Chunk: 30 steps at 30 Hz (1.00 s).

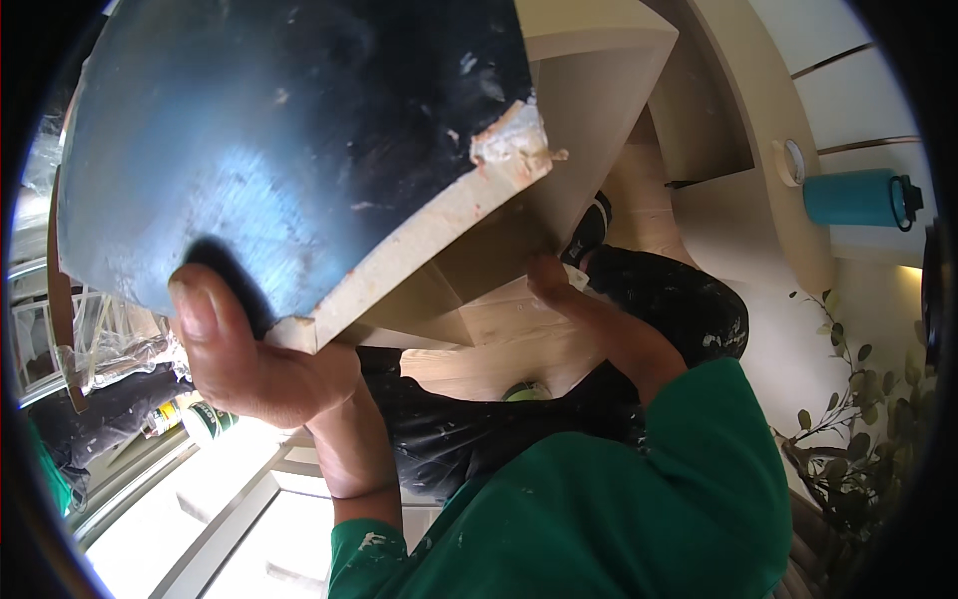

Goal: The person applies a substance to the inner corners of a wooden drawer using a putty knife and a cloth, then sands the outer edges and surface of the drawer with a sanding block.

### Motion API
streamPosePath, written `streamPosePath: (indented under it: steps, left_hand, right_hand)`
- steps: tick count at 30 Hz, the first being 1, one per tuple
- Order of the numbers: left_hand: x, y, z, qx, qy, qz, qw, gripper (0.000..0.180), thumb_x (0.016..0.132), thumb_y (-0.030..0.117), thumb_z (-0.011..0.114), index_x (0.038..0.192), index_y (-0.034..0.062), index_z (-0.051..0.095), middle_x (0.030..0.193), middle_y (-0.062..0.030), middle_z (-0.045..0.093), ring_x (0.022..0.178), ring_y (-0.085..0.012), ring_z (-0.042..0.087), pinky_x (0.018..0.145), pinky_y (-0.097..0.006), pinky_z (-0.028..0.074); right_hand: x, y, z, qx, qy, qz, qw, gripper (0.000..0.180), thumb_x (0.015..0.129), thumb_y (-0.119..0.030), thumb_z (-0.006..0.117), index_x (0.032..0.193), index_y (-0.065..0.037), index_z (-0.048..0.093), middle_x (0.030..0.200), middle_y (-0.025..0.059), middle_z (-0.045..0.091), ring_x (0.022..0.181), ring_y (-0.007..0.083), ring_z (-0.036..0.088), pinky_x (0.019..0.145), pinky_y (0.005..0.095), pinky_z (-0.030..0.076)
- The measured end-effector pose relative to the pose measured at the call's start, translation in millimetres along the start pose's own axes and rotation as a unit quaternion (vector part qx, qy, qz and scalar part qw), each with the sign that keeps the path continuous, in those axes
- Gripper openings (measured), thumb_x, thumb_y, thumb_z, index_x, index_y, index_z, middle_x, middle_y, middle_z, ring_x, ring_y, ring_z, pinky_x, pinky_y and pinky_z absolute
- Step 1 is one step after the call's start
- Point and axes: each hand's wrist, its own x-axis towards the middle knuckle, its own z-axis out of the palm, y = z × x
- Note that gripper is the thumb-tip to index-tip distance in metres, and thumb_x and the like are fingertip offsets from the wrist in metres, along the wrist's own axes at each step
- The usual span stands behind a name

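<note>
My left hand (264,364) grips the lower corner of a dark glossy board (329,130), thumb on its shiny face and the other fingers hidden behind it. The board is tilted up close to me. Its pale edge is rough, with a chipped, whitish lump at the right corner. Farther down, my right hand (547,280) is closed beside a beige panelled piece of furniture (594,90). A small pale thing shows at that hand, too little of it to name. The board covers much of the furniture.
A teal bottle (853,198) and a roll of tape (790,162) are on the curved beige ledge (763,90) at right. A leafy plant (868,419) stands below them. Green-and-white tubs (208,422) sit at left, near another person's dark-trousered leg (100,414).
</note>
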Motion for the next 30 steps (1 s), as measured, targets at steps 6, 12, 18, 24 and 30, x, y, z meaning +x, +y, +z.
streamPosePath:
  steps: [6, 12, 18, 24, 30]
  left_hand:
    - [-9, 24, -25, 0.073, -0.012, -0.071, 0.995, 0.063, 0.076, 0.035, 0.077, 0.117, -0.01, 0.061, 0.103, -0.0252, 0.067, 0.087, -0.0382, 0.069, 0.08, -0.044, 0.057]
    - [38, 69, 15, -0.508, 0.018, -0.413, 0.756, 0.045, 0.085, 0.045, 0.043, 0.084, -0.0004, 0.046, 0.091, -0.0183, 0.047, 0.111, -0.0364, 0.052, 0.119, -0.063, 0.009]
    - [36, 68, 24, -0.621, -0.038, -0.265, 0.737, 0.034, 0.086, 0.04, 0.04, 0.071, 0.0097, 0.039, 0.072, 0.0012, 0.039, 0.095, -0.0237, 0.05, 0.12, -0.068, 0.0]
    - [39, 75, 28, -0.548, -0.076, -0.258, 0.792, 0.034, 0.088, 0.04, 0.041, 0.074, 0.0094, 0.039, 0.074, -0.0005, 0.04, 0.101, -0.026, 0.05, 0.121, -0.066, 0.005]
    - [41, 67, 25, -0.562, -0.085, -0.247, 0.785, 0.034, 0.089, 0.04, 0.042, 0.072, 0.0107, 0.039, 0.075, 0.0005, 0.041, 0.102, -0.0257, 0.048, 0.122, -0.065, 0.002]
  right_hand:
    - [34, -1, 37, 0.153, 0.119, 0.157, 0.968, 0.031, 0.088, -0.01, 0.054, 0.115, 0.001, 0.063, 0.117, 0.0232, 0.064, 0.111, 0.0344, 0.063, 0.095, 0.0438, 0.052]
    - [68, -20, 93, 0.14, 0.219, 0.155, 0.953, 0.046, 0.089, -0.011, 0.05, 0.132, 0.002, 0.054, 0.132, 0.0235, 0.056, 0.121, 0.0384, 0.054, 0.107, 0.0466, 0.042]
    - [90, -91, 79, 0.288, 0.237, 0.178, 0.911, 0.045, 0.087, -0.007, 0.05, 0.131, -0.002, 0.057, 0.126, 0.0236, 0.059, 0.116, 0.0391, 0.057, 0.103, 0.0468, 0.045]
    - [91, -98, 73, 0.378, 0.196, 0.014, 0.905, 0.035, 0.088, -0.01, 0.051, 0.12, -0.005, 0.064, 0.12, 0.025, 0.061, 0.113, 0.0401, 0.058, 0.099, 0.0482, 0.046]
    - [105, -37, 82, 0.327, 0.284, 0.119, 0.893, 0.032, 0.086, -0.007, 0.051, 0.115, -0.005, 0.066, 0.11, 0.022, 0.065, 0.106, 0.0385, 0.062, 0.095, 0.0506, 0.047]
